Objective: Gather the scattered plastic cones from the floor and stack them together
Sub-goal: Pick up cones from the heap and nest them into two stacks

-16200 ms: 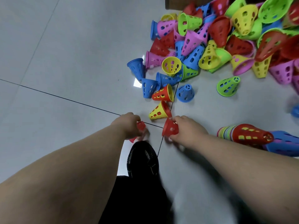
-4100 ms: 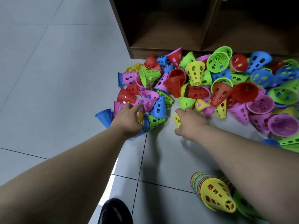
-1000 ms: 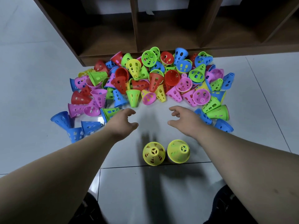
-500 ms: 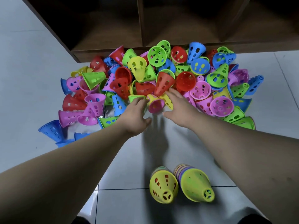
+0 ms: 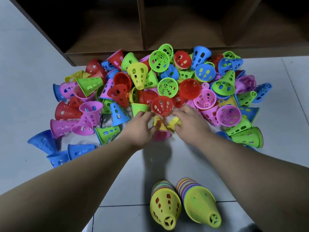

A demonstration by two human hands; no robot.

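Note:
A heap of perforated plastic cones [image 5: 167, 87] in red, blue, green, yellow and pink lies on the floor in front of me. My left hand [image 5: 139, 127] reaches into its near edge, fingers curled round a yellow cone nested on a pink one [image 5: 161, 130]. My right hand [image 5: 189, 122] is beside it and pinches a small yellow cone [image 5: 173, 123]. A red cone [image 5: 162, 106], its mouth towards me, sits just beyond both sets of fingertips. Two stacks of nested cones, each yellow on the outside, lie near my feet: the left stack [image 5: 165, 206] and the right stack [image 5: 200, 204].
A dark wooden shelf unit [image 5: 142, 30] with open compartments stands right behind the heap. Pale floor tiles [image 5: 30, 81] spread out to the left. Several blue cones [image 5: 56, 151] lie apart at the heap's left edge.
Both hands moved forward into the near edge of the heap and closed on cones there. The red cone by my fingertips has turned its mouth towards me.

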